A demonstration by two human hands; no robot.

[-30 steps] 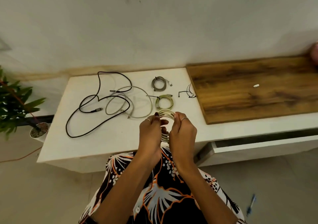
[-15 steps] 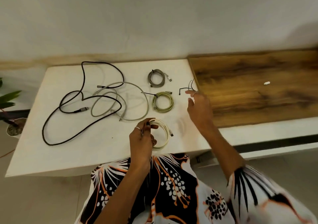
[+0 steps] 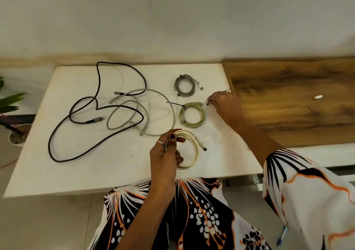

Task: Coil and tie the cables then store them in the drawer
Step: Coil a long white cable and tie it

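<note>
My left hand (image 3: 165, 157) grips a cream cable coil (image 3: 196, 153) by its left side, just above the white table (image 3: 96, 173). My right hand (image 3: 224, 103) reaches to the table's right part, fingertips pinched on a thin black tie (image 3: 208, 103) beside the wooden board. A green coil (image 3: 193, 115) and a grey coil (image 3: 185, 85) lie tied on the table. To the left lie a loose grey cable (image 3: 146, 89) and a loose black cable (image 3: 99, 80), overlapping. The drawer (image 3: 342, 170) shows as a dark gap under the table's right edge.
A wooden board (image 3: 288, 105) covers the right of the surface, with a small white piece (image 3: 318, 97) on it. A potted plant (image 3: 11, 103) stands at the far left. A blue pen (image 3: 281, 236) lies on the floor. The wall runs behind the table.
My right hand let go of the cream coil and moved right and away to the black ties. My left hand kept the coil and lowered it toward the table.
</note>
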